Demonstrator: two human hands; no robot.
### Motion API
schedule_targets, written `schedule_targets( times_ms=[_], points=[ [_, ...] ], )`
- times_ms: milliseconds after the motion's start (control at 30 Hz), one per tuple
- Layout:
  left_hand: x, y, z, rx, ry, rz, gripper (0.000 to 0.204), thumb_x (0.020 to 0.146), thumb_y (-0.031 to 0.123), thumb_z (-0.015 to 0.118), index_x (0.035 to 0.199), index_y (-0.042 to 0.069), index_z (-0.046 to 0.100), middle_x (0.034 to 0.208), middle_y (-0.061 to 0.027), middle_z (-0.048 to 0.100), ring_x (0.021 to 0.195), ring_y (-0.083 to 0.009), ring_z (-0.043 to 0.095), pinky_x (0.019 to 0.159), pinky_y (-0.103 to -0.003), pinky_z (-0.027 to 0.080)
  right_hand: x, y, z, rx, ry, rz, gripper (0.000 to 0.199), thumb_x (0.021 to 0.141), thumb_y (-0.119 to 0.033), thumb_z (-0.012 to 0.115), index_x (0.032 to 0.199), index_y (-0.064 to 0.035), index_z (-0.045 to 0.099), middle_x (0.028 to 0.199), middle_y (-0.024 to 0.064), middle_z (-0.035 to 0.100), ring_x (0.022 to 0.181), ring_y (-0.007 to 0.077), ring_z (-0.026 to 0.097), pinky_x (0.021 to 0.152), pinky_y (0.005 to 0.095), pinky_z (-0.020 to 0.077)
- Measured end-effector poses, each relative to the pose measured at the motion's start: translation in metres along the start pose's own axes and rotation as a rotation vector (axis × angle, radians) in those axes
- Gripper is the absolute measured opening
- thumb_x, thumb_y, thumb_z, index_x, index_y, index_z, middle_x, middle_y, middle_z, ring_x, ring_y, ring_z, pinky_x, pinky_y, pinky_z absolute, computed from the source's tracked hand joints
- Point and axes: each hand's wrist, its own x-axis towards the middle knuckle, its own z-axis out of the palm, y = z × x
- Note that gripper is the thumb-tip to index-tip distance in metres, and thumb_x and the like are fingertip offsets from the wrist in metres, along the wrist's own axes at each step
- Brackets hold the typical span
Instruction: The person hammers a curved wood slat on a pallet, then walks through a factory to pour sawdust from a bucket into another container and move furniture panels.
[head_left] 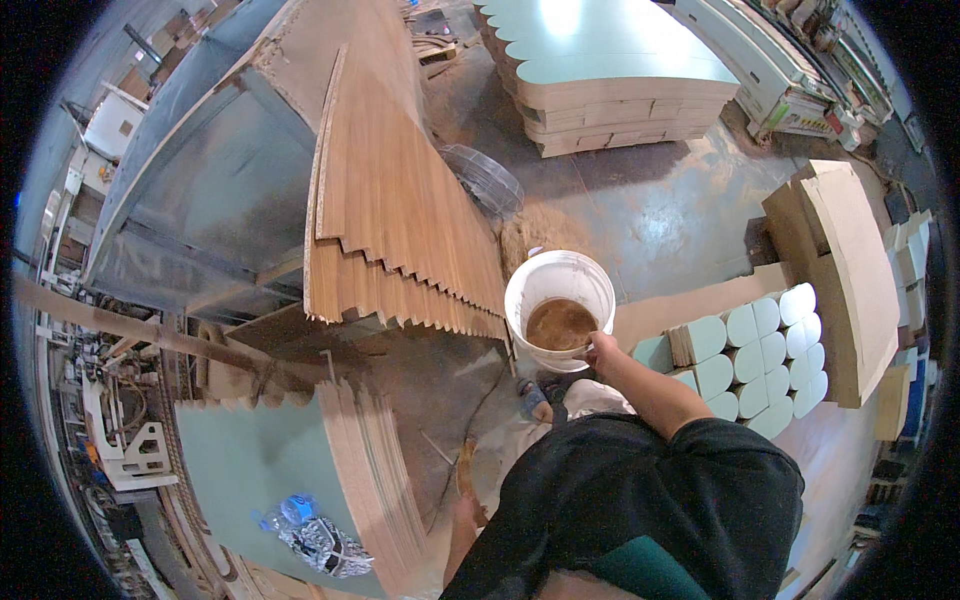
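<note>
My right hand [600,350] is closed at the near right edge of a white plastic bucket [520,300], which hangs tilted toward me. Fine brown matter that looks like sawdust [560,325] covers its bottom. Low on my left side, my left hand [468,515] is closed on a narrow, curved brown piece [464,468]. Its kind is unclear, and my fingers are partly hidden. Just beyond the bucket, a pile of sawdust [535,230] lies on the floor.
Wood-grain boards with scalloped ends [400,220] lean at the left. A stack of pale green boards [255,450] carries a bottle [298,508] and crumpled foil [330,548]. Another stack [620,100] stands ahead. At right are rounded pieces [745,360] and a cardboard sheet [855,280].
</note>
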Motion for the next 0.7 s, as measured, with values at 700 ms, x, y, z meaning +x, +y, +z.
schedule_targets(
  times_ms=[700],
  points=[
    [-0.042, -0.076, -0.007, -0.109, -0.073, -0.018, 0.033, 0.098, 0.027, 0.065, 0.095, -0.005, 0.058, 0.08, -0.0186, 0.06, 0.062, -0.0361, 0.065, 0.054, -0.05, 0.057, 0.052, 0.091, -0.007, -0.286, -0.046, 0.081, 0.01, 0.088, -0.002, 0.053, 0.096, 0.0016, 0.057, 0.068, 0.0131, 0.052, 0.051, 0.0265, 0.056, 0.052, 0.0465, 0.0622]
  ],
)
